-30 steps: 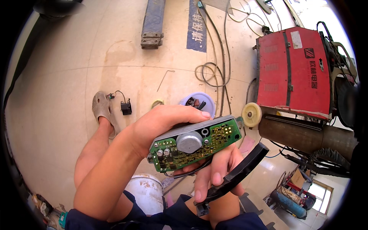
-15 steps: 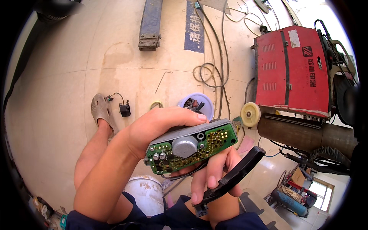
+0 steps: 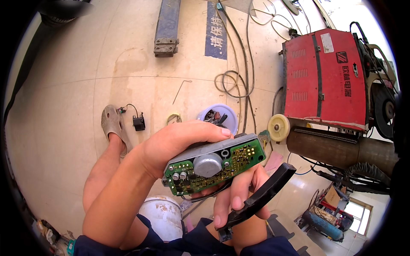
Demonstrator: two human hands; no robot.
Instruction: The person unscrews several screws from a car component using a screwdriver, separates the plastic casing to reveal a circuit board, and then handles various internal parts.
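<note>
My left hand (image 3: 181, 137) grips a green circuit board (image 3: 241, 164) set in a grey housing, its thumb along the upper edge. A big round silver component (image 3: 207, 165) stands out from the board, with small silver cylinders near its left end. Just below, my right hand (image 3: 241, 187) is closed on a curved black plastic strip (image 3: 269, 187), which slants up to the right. Some right-hand fingers pass behind the board's lower edge; whether they also support it is hidden. A dark cable (image 3: 209, 195) runs beneath the board.
On the floor ahead are a lilac basin (image 3: 230, 117) of small parts, a small black box with a lead (image 3: 139, 122), a bent rod (image 3: 181, 91) and looped cables (image 3: 232, 83). A white bucket (image 3: 160, 215) stands between my legs. A red wheeled machine (image 3: 322, 81) occupies the right.
The circuit board in my left hand has shifted very slightly right and down. The black strip stays nearly where it was in my right hand.
</note>
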